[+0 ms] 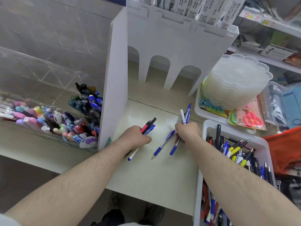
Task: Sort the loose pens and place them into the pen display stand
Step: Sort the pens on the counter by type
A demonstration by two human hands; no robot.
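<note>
Looking down past two bare forearms onto a pale shelf surface (156, 173). Bare room between and in front of the hands, hemmed on the left by a tall white divider panel (116, 82), at the back by a white pen display stand (175, 51) with arched slots, on the right by a white bin (206, 128). Left hand (136, 136) curled around a bundle of pens (149, 125), red, black and blue, tips slanting up and to the right beyond the fingers, a white pen end (132, 154) trailing below the wrist. Right hand (188, 132) gripping several blue pens (186, 114), caps pointing away above the knuckles, tips angled down-left below the palm. One loose blue pen (162, 144) lying on the surface between the two hands, same diagonal. Right of the right wrist, the bin packed with mixed pens (234, 149). Beyond it, stacked clear lidded containers (236, 80) and packaged scissors (252, 118). Left of the divider, a clear organiser (48, 101) crowded with upright coloured pens.
</note>
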